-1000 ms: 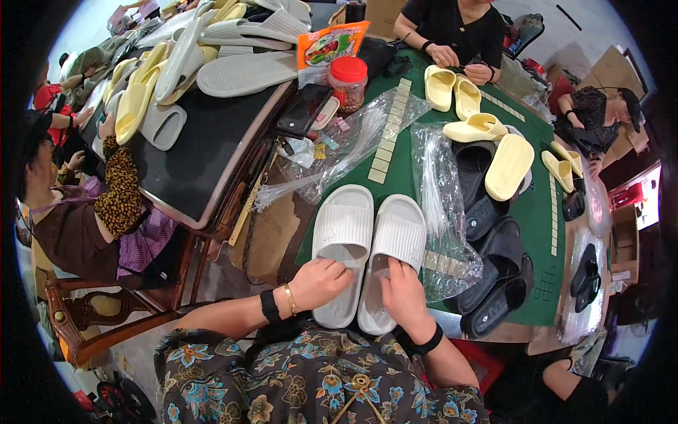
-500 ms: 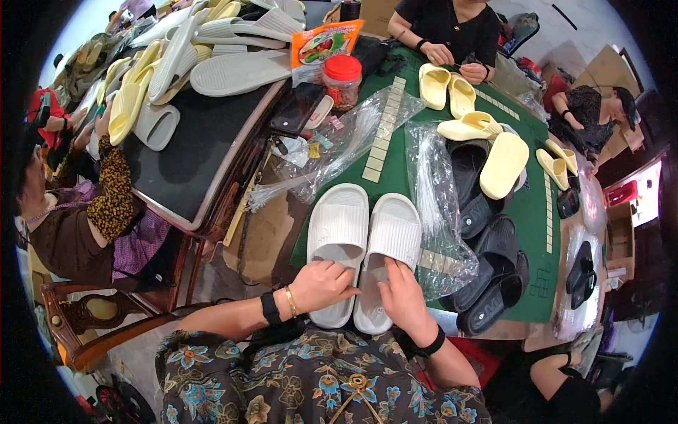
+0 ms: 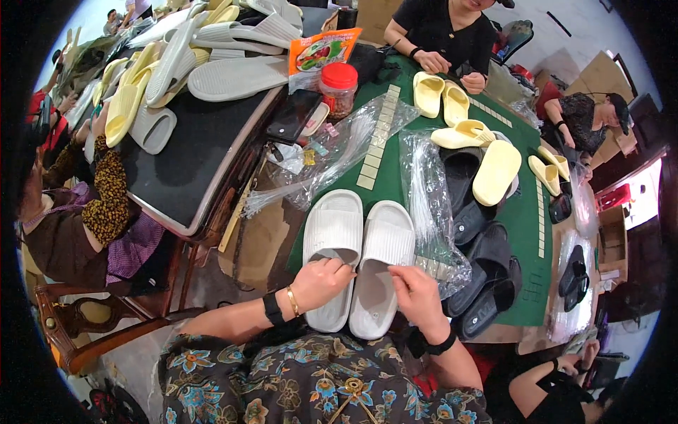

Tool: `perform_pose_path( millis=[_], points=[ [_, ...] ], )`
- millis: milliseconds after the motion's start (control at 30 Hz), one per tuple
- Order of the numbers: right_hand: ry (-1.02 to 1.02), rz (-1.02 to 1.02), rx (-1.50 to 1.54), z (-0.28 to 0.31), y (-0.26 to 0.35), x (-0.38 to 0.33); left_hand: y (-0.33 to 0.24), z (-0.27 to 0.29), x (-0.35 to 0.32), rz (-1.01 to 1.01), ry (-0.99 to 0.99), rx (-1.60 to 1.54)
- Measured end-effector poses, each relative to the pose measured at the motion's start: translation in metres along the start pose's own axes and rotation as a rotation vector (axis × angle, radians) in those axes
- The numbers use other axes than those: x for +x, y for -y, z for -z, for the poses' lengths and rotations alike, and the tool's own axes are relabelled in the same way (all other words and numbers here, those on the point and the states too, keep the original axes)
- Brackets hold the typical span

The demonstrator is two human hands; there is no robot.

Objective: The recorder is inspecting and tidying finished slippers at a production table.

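A pair of white slide slippers lies side by side before me, toes away, the left slipper (image 3: 333, 219) touching the right slipper (image 3: 390, 230). My left hand (image 3: 323, 288) is closed over the left slipper's footbed, its fingertips at the inner edges between the two. What those fingers hold, if anything, is hidden. At the outer edge of the right slipper, my right hand (image 3: 420, 297) is closed with thumb and forefinger pinched together. Anything in that pinch is too small to make out. Just beyond lies a clear plastic bag of thin white ties (image 3: 426, 191).
Black slippers (image 3: 484, 272) and pale yellow slippers (image 3: 497, 175) lie to the right on the green mat (image 3: 526, 233). A red-lidded jar (image 3: 338, 88) and an orange pouch (image 3: 321, 56) stand beyond. Slippers are heaped on the black table (image 3: 201, 145) at left. Other people sit around.
My right hand has lifted out of the right slipper's opening to its outer edge, and its fingers have closed into a pinch. The left hand stays nearly in place.
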State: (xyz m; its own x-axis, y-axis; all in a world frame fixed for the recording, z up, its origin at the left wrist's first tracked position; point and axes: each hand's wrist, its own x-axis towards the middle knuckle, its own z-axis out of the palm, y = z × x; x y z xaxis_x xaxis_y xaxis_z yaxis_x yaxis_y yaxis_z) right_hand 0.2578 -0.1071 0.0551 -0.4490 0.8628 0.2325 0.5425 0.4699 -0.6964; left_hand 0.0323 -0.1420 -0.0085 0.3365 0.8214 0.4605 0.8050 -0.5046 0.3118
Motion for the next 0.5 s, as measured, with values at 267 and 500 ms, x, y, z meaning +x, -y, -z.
perform_pose_path(
  millis=[267, 500],
  points=[
    [-0.097, -0.102, -0.06, 0.025, -0.011, 0.018, -0.007, 0.013, -0.013, -0.055, 0.038, -0.083],
    [-0.146, -0.165, -0.001, 0.03, -0.03, 0.045, -0.003, -0.01, -0.003, 0.028, 0.064, 0.014]
  ],
)
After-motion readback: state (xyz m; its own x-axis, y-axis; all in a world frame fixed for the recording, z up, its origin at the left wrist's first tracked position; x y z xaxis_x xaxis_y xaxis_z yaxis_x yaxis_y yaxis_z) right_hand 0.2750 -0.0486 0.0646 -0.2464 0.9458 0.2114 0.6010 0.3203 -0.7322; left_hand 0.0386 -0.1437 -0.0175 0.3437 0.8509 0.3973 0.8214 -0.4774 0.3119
